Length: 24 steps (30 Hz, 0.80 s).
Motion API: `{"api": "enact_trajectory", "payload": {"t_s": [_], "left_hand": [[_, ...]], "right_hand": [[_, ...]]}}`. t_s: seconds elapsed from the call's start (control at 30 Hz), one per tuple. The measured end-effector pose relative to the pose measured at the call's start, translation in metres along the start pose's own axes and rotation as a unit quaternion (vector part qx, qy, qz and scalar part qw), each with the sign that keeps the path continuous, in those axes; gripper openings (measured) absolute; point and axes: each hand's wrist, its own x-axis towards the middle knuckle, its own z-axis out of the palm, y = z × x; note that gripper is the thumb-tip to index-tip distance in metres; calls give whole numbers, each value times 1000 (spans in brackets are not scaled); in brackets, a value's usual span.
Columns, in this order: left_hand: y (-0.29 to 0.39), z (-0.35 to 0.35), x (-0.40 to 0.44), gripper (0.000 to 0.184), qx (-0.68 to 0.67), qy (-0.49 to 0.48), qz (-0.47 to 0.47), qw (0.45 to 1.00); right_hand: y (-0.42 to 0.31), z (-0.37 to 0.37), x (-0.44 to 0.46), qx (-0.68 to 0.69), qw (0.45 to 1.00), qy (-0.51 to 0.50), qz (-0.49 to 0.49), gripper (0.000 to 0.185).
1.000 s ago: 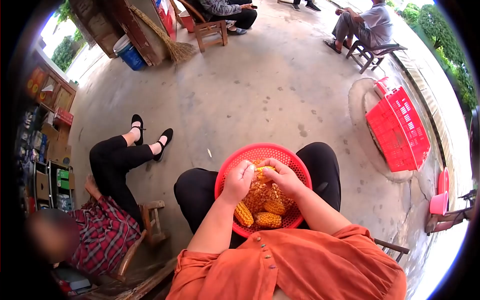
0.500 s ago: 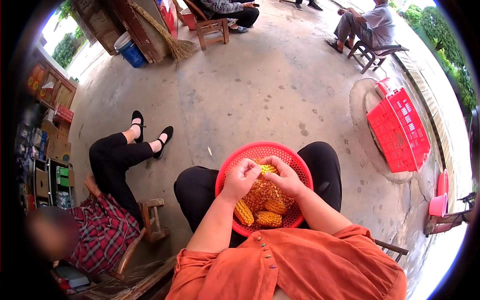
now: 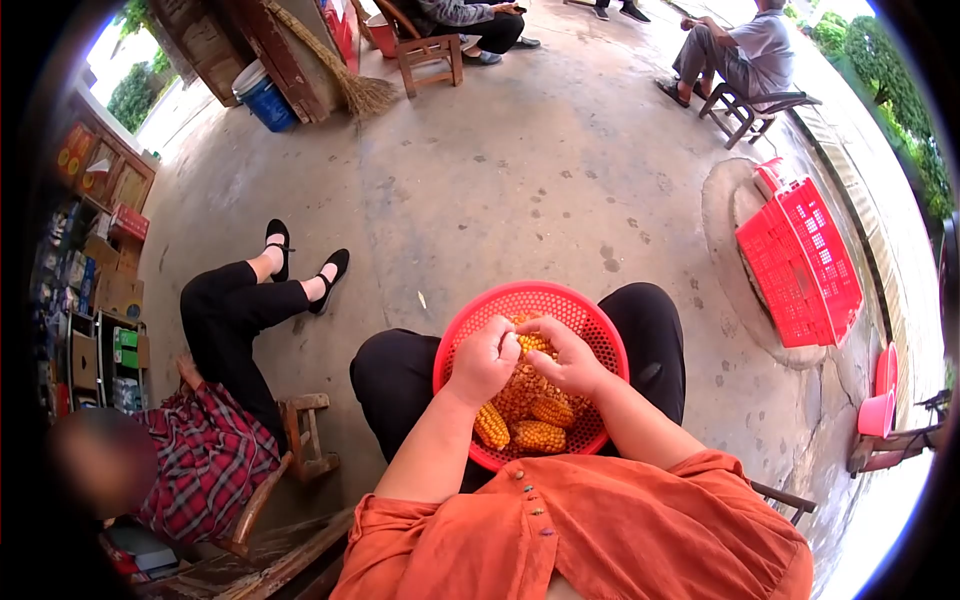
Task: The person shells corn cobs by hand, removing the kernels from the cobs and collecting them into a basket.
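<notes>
Above the basket [image 3: 588, 318], my curled left hand [image 3: 484, 362] and half-closed right hand [image 3: 570, 362] grip a cob [image 3: 534, 343] between them, and pushing too hard could make it slip from my hold and knock the kernels [image 3: 520, 394] below out onto the floor [image 3: 470, 200].

This looks like the open front of a home, perhaps one doubling as a small shop (which of the two, I cannot tell). A bare concrete floor [image 3: 480, 190] reaches out to daylight and trees [image 3: 878, 70]. A straw broom [image 3: 370, 94] and a blue bucket [image 3: 266, 103] stand by worn wooden boards [image 3: 290, 72]. Crowded shelves [image 3: 72, 285] of boxes and packets line the left side. People [image 3: 768, 50] sit about on chairs [image 3: 430, 62], and a red basket [image 3: 606, 330] of corn [image 3: 538, 437] rests on a lap.
</notes>
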Motion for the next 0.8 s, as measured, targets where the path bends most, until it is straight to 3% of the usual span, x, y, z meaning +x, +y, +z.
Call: {"api": "enact_trajectory", "payload": {"t_s": [0.17, 0.23, 0.27, 0.33, 0.37, 0.43, 0.63, 0.8], "left_hand": [[-5, 1, 2, 19, -28, 23, -69, 997], [-12, 4, 4, 20, -74, 35, -76, 994], [-14, 6, 5, 19, -116, 37, -68, 990], [-8, 2, 6, 18, -159, 38, -60, 985], [-4, -4, 5, 16, -220, -14, -115, 968], [1, -7, 4, 15, -280, -66, -169, 943], [12, -6, 3, 17, -267, -91, -119, 952], [6, -4, 3, 16, -169, -81, -78, 979]], "right_hand": [[-11, 1, 0, 0, 1000, 10, -9, 33], [-5, 0, 2, 97, 991, 11, 92, 32], [-4, 1, 2, 214, 954, 21, 208, 28], [4, 1, 4, 280, 923, 57, 259, 23], [6, 0, 4, 306, 906, 77, 283, 24], [6, -3, 4, 310, 905, 72, 281, 25], [5, -1, 4, 306, 910, 58, 276, 28], [3, 3, 3, 255, 925, 75, 273, 27]]}}
